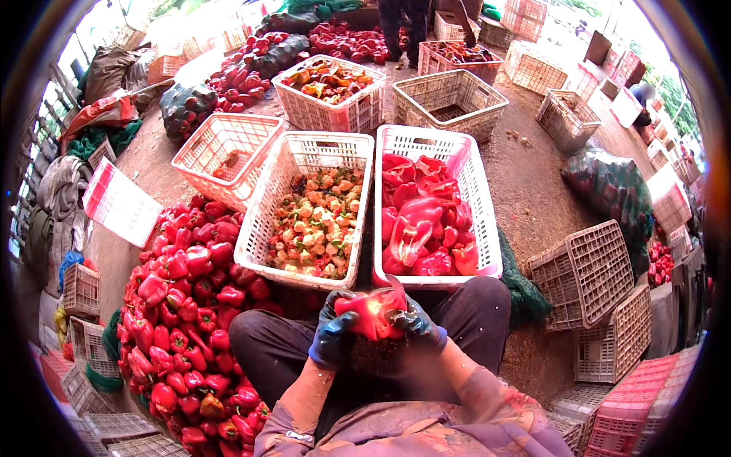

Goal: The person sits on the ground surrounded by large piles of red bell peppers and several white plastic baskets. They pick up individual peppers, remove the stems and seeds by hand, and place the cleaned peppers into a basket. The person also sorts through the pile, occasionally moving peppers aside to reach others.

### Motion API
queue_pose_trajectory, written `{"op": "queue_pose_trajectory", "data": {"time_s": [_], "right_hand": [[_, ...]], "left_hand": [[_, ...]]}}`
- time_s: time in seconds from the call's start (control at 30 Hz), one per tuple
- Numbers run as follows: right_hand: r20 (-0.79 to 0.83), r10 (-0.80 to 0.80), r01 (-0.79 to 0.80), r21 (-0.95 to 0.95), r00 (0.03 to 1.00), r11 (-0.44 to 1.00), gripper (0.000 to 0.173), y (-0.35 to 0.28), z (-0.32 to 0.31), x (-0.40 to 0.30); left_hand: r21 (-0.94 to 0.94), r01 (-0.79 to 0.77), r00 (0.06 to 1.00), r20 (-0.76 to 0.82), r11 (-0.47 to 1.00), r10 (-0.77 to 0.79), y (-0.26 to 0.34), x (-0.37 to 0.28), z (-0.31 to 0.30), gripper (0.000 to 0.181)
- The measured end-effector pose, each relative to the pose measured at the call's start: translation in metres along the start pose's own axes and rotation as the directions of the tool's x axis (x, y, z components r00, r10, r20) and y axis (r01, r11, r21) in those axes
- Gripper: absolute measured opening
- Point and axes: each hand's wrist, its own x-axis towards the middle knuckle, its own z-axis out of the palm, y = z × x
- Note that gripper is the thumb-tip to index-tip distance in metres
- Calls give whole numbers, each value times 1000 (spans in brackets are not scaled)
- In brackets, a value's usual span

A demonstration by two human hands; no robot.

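Above my lap, my gloved left hand (334, 331) and gloved right hand (416, 323) hold a red bell pepper (370, 314) between them, its surface partly washed out by glare. A thin curved blade or pepper strip stands up beside my right fingers; which it is I cannot tell. Just ahead, a white plastic crate (495, 251) holds opened red pepper pieces (422, 211). Left of it, another white crate (243, 251) contains pale pepper cores with green stems (314, 223). Whole red peppers (188, 308) form a large heap to my left.
Beyond stand a pinkish crate (197, 163), a crate of discoloured peppers (328, 114) and a brown-stained crate (451, 123). Filled green mesh sacks (611, 194) and tipped crates (582, 274) lie to the right. A person in dark trousers (402, 28) stands at the far end.
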Motion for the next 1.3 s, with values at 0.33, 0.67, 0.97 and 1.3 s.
{"op": "queue_pose_trajectory", "data": {"time_s": [0.33, 0.67, 0.97, 1.3], "right_hand": [[-154, -571, 278, -753, 806, 596, 55, 14, 30, -14], [211, -685, 345, -937, 697, 63, 77, 7, 16, -41], [188, -812, 267, -963, 553, -41, 76, -111, -63, 47], [-62, -496, 168, -898, 866, 406, 74, -134, -113, 76]], "left_hand": [[-87, -74, 974, -222, 993, 53, -35, 25, 4, 40], [-176, 160, 954, -224, 971, -198, -56, 63, 19, 42], [-326, 121, 991, -12, 937, -132, -14, 83, -10, 70], [-109, 197, 958, 232, 974, -167, -50, 71, 1, 74]]}}
